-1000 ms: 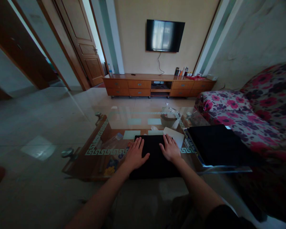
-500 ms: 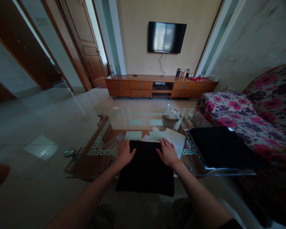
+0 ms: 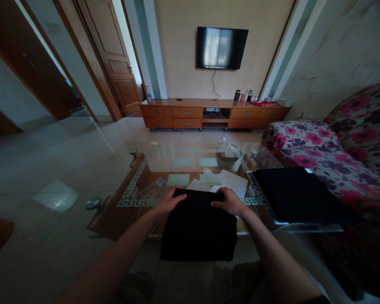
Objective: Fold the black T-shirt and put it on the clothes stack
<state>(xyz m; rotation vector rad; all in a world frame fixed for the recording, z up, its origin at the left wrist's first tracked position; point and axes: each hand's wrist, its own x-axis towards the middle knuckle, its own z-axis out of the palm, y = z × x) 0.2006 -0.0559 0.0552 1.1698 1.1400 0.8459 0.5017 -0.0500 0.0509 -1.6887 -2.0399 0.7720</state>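
A folded black cloth (image 3: 199, 230) lies over the near edge of the glass table (image 3: 129, 202), its lower part hanging past that edge. My left hand (image 3: 168, 203) grips its far left corner, thumb on top and fingers behind it. At the far right corner my right hand (image 3: 230, 202) pinches the cloth the same way. To the right, a stack of black cloth (image 3: 296, 194) rests on a flat item with a patterned side at the table's right end.
White papers (image 3: 236, 182) and a clear plastic bag (image 3: 153, 188) show at the table. A bin (image 3: 227, 160) stands toward its far side. A flowered sofa (image 3: 323, 160) is on the right; a low wooden cabinet (image 3: 186, 113) lies ahead under a television (image 3: 221, 48).
Both hands have closed from lying spread on the cloth to gripping its far corners. The cloth has shifted slightly right, and its far edge looks raised.
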